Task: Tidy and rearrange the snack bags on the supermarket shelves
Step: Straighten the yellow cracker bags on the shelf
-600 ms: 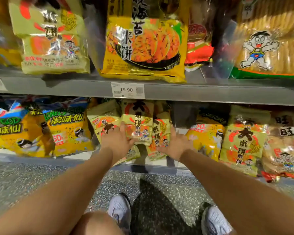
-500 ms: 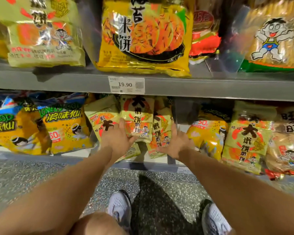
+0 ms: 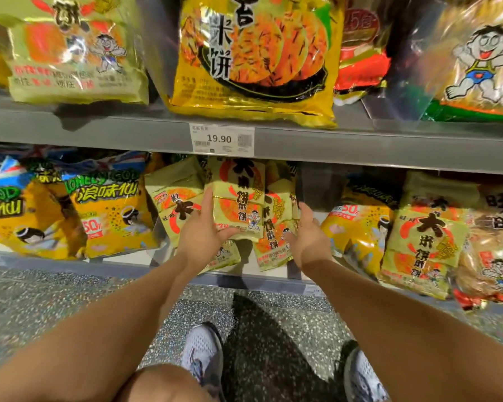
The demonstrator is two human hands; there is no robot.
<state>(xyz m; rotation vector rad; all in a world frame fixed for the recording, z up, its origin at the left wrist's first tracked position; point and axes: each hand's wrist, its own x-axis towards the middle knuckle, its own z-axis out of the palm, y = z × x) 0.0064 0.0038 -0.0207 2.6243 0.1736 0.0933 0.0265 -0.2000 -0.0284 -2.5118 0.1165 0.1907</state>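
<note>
On the lower shelf [image 3: 145,258], several pale-green rice cracker bags stand crowded together. My left hand [image 3: 202,235] holds the middle rice cracker bag [image 3: 238,207], with its fingers along the bag's left edge and its thumb across the bottom front. A second bag [image 3: 275,236] leans just to the right of it. My right hand [image 3: 307,237] is open, palm turned left, its fingers and thumb touching that leaning bag's right side. Another bag [image 3: 176,195] of the same kind tilts behind my left hand.
Yellow Lonely God bags [image 3: 108,216] fill the shelf's left; one more [image 3: 357,230], a green cracker bag [image 3: 424,236] and clear-wrapped crackers [image 3: 497,256] lie right. Big bags [image 3: 256,53] overhang the upper shelf edge [image 3: 360,146] with its price tag [image 3: 221,139]. My shoes [image 3: 202,355] stand on speckled floor.
My left hand has slid right from the left bag onto the middle bag and taken hold of it. My right hand has turned its palm leftwards against the leaning bag.
</note>
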